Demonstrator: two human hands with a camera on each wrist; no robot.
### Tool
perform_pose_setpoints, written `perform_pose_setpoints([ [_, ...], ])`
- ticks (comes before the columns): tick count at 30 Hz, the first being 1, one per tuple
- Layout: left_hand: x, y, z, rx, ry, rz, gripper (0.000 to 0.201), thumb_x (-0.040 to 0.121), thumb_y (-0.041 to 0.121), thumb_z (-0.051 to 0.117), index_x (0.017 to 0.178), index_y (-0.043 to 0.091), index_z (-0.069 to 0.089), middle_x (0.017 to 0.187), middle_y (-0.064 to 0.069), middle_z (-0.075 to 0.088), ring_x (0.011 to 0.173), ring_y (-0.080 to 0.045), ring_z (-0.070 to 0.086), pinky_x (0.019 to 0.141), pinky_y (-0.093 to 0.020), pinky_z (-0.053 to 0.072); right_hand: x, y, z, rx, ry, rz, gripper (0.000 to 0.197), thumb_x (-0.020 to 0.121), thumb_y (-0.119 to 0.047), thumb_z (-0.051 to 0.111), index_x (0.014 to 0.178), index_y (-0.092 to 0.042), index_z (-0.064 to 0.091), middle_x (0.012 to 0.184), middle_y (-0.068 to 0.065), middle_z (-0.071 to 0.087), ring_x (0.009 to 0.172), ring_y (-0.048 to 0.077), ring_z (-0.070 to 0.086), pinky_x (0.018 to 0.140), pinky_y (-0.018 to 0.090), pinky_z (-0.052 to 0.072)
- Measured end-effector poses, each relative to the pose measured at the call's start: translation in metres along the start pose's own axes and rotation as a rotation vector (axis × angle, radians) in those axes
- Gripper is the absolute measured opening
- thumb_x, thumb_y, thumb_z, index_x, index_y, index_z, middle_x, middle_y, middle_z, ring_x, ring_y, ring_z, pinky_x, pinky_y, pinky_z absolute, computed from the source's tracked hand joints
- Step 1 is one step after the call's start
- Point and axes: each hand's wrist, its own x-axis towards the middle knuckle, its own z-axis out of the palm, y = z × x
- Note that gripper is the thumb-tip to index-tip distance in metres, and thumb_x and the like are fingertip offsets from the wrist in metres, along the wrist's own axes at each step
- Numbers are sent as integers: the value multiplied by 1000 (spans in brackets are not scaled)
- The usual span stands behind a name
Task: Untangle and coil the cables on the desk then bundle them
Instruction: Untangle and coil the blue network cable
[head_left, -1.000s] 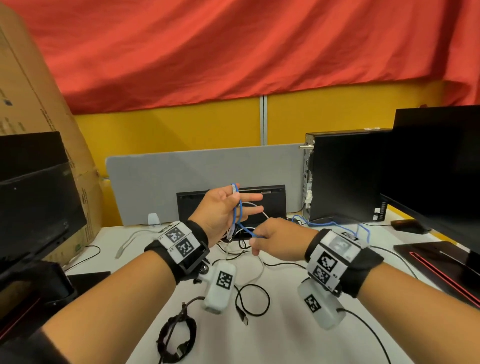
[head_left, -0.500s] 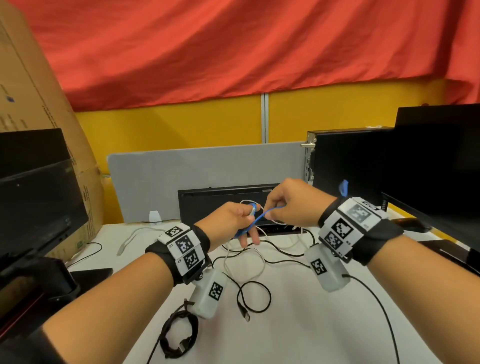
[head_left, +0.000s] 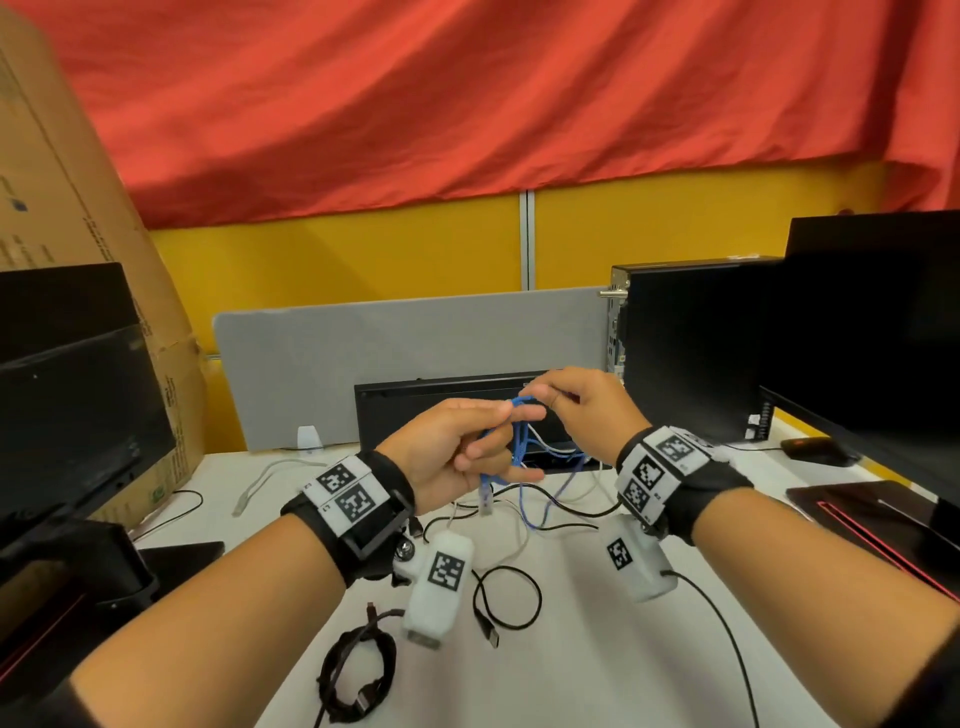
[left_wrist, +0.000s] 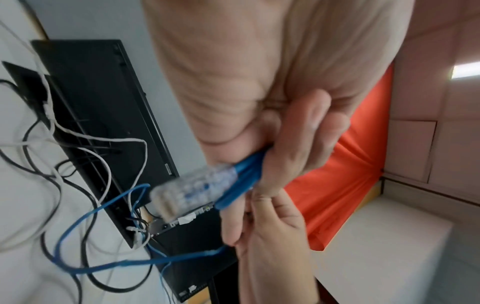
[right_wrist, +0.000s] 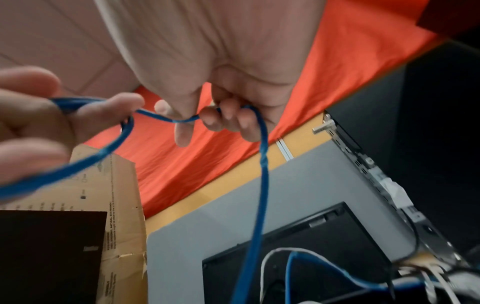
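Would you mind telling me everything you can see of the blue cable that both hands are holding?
The blue cable is a thin, round, flexible lead with a smooth plastic-looking jacket. One end carries a clear plug, which hangs below the left hand. That hand holds a few loops of it above the desk, while the right hand pinches the next stretch and runs it to the left fingers. The rest drops to the desk, where it lies among white and black cables; its far end is hidden.
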Motion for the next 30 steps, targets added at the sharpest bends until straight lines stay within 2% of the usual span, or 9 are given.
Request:
perform_pose_setpoints([
  [6,11,5,4,-58,108,239,34,100,8,40,129,-10,42,97,-14,72,41,-7,39,102,-54,44,-20,12,31,-44,-166,66,29,102,-24,42,122,-26,63,98,-1,68,85,17,61,75,28,49],
  [8,14,9,0,-48,176,307,27,102,12,39,125,-2,45,111,-14,71,43,-7,44,101,-50,48,-28,11,42,-109,-263,93,27,102,-27,42,113,-22,66,91,1,68,82,19,61,73,31,49],
  [11,17,11,-8,-32,242,356,21,104,17,37,118,6,47,122,-13,67,52,-9,56,100,-48,49,-35,6,48,-109,-328,109,28,101,-33,43,96,-21,68,71,-11,58,67,10,55,58,22,39],
  [15,17,3,-18,50,325,370,17,105,16,36,112,14,51,122,-4,69,81,-20,73,96,-42,52,-35,-13,44,-111,-410,69,36,100,-38,42,78,-25,68,51,-26,56,51,-10,52,51,15,28],
  [18,14,-2,-20,160,330,348,20,106,13,34,115,12,51,117,1,70,98,-30,71,82,-32,57,-31,-28,34,-134,-414,40,35,97,-34,47,69,-25,67,46,-19,53,49,-8,50,52,17,31],
  [21,12,-5,-18,327,332,295,18,105,10,32,113,11,49,120,-9,69,96,-29,71,85,-37,56,-24,-38,18,-105,-407,26,33,94,-26,53,63,-21,64,52,-24,57,45,-1,47,52,18,34],
  [24,9,-9,-18,392,362,211,26,104,5,33,125,-1,47,123,-16,65,88,-20,73,79,-26,57,-14,-46,2,-34,-340,2,35,92,-25,56,61,-9,61,57,-6,55,46,6,38,51,22,35],
  [27,8,-9,-11,346,267,149,32,105,4,30,132,-6,43,115,-24,64,94,-33,69,80,-34,58,-2,-49,-7,-83,-284,-24,35,95,-29,54,65,-13,61,57,0,48,53,11,42,55,29,38],
  [30,3,-4,-4,430,173,90,34,106,11,28,132,0,49,98,-25,68,72,-26,68,71,-29,55,4,-44,-12,-121,-211,-44,25,94,-33,57,75,-20,67,67,5,61,62,15,52,63,34,46],
])
